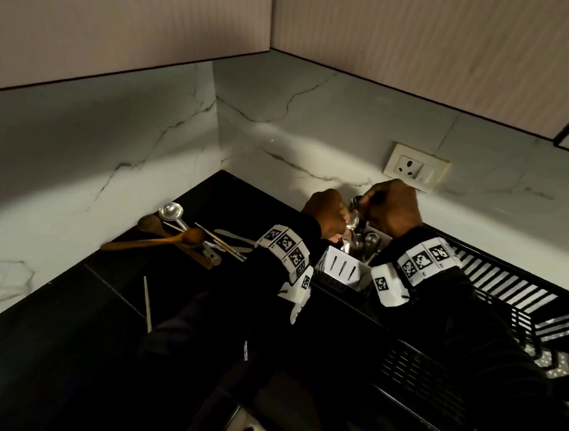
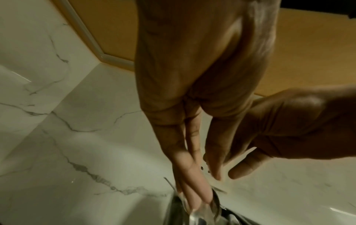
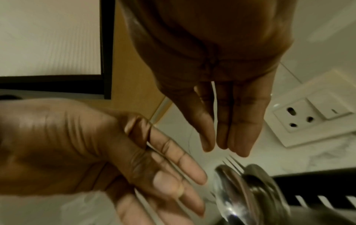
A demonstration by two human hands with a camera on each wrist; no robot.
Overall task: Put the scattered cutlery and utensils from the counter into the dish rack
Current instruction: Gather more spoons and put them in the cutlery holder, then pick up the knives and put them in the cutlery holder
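Left hand: your left hand (image 1: 326, 215) is hovering over the white cutlery holder (image 1: 347, 265) at the near-left corner of the black dish rack (image 1: 510, 293); in the left wrist view its fingers (image 2: 194, 182) are stretching out straight and reaching down among the metal spoons (image 2: 204, 213), touching them without curling round any
Right hand: your right hand (image 1: 393, 209) is hanging just beside the left one, above the same holder; in the right wrist view its fingers (image 3: 227, 121) are lying straight and close together, holding nothing, their tips just above the spoon bowls (image 3: 250, 190) and fork tines (image 3: 234, 164)
Cutlery in the holder: spoons and a fork are standing upright, bowls and tines upward, in the far compartment of the holder (image 1: 363, 243)
Still on the counter: near the back-left corner of the black counter (image 1: 59, 333) a pile is lying well apart from the rack – two wooden spoons (image 1: 171, 238) crossing each other, a steel ladle (image 1: 171, 212), thin chopsticks (image 1: 219, 240) and a flat knife (image 1: 233, 236); one more thin stick (image 1: 147, 303) is lying alone nearer the front edge
Wall: a white socket plate (image 1: 414, 166) is sitting on the marble backsplash right behind your hands
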